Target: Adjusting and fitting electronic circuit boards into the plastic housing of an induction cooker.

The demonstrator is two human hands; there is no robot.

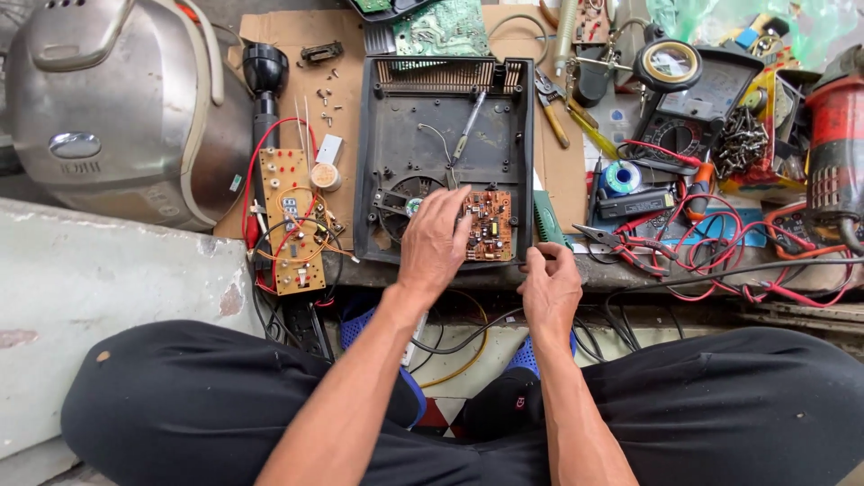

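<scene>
An opened black plastic appliance housing lies on the cardboard-covered bench. Inside its near right corner sits a small brown circuit board. My left hand rests over the housing's near edge, fingers spread, fingertips touching the left side of that board, beside a round fan. My right hand grips the housing's near right corner, fingers curled over the edge. A screwdriver lies slanted inside the housing.
A long yellow-brown control board with red wires lies left of the housing. A silver rice cooker stands far left. Pliers, a multimeter, solder spool and red leads crowd the right. My knees are below.
</scene>
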